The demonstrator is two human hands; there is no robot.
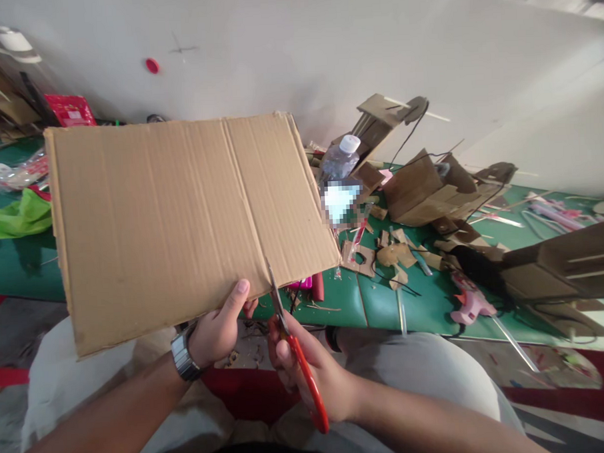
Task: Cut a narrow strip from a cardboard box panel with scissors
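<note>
A large brown cardboard sheet (156, 219) is held up in front of me, with a crease running down its right part. My left hand (219, 327), a metal watch on its wrist, grips the sheet's lower edge with the thumb on top and the other fingers mostly hidden beneath. In my right hand (313, 366) is a pair of scissors (304, 370) with red handles. Its blades meet the lower edge of the cardboard close to the crease, one blade lying over the face.
Behind the sheet, a green table (335, 305) carries cardboard scraps, a plastic bottle (342, 158) and cardboard constructions (430, 187). A pink glue gun (470, 306) lies at the right. Green cloth (16, 215) and a red packet (70, 110) are at the left.
</note>
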